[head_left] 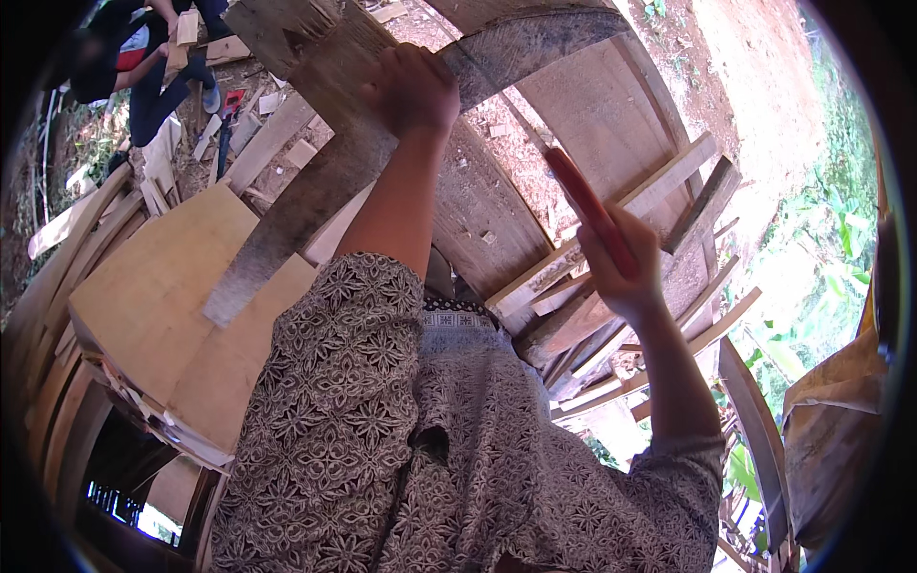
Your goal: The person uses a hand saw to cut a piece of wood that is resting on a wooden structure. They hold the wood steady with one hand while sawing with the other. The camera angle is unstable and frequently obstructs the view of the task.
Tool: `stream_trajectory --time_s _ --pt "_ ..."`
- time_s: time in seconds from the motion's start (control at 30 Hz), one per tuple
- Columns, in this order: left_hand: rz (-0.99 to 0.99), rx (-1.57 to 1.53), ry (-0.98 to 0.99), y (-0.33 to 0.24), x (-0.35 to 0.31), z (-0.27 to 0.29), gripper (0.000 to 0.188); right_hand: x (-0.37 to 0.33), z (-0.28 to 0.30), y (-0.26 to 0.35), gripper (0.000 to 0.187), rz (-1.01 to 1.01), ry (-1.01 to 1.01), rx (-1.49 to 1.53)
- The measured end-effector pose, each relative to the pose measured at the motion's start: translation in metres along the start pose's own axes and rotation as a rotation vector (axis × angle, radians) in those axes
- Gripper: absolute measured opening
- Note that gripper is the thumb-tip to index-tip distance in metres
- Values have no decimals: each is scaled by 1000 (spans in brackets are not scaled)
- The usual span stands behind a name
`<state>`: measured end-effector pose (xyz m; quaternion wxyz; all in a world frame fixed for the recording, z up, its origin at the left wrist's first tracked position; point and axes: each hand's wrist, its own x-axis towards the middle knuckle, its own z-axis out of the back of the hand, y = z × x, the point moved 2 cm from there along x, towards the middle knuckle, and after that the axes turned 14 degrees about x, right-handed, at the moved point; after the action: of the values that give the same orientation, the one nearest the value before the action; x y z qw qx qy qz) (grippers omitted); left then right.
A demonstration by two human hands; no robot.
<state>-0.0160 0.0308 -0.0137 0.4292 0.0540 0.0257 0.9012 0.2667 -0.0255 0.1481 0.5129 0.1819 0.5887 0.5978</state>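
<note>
My right hand (623,260) is wrapped round the red handle of a handsaw (576,191). The thin blade, seen nearly edge-on, runs up and left from the handle to a long weathered grey wooden board (549,48) and meets it just right of my left hand. My left hand (415,91) presses down on this board with its fingers curled over it; they are slightly blurred. The board lies slantwise over other wide planks (482,205), its lower end reaching toward a pale plywood sheet (158,286) on the left.
At upper left another person (143,72) holds small wood pieces. A second red-handled saw (226,129) lies near them among offcuts. Several loose wood strips (659,186) stick out below my right hand. Bare earth and green plants (845,224) are on the right.
</note>
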Motion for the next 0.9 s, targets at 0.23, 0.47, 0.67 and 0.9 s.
stream_trajectory --time_s 0.23,0.47,0.67,0.9 --pt "53 -15 137 2 7 -6 39 101 -53 -10 30 152 -73 84" --pt "23 -24 -99 7 3 -6 36 -116 53 21 11 6 -14 -314" --pt "-7 -15 -26 -9 0 1 34 67 -39 -34 29 89 -119 164" --pt "50 -20 14 0 1 5 35 110 -67 -15 24 222 -145 169"
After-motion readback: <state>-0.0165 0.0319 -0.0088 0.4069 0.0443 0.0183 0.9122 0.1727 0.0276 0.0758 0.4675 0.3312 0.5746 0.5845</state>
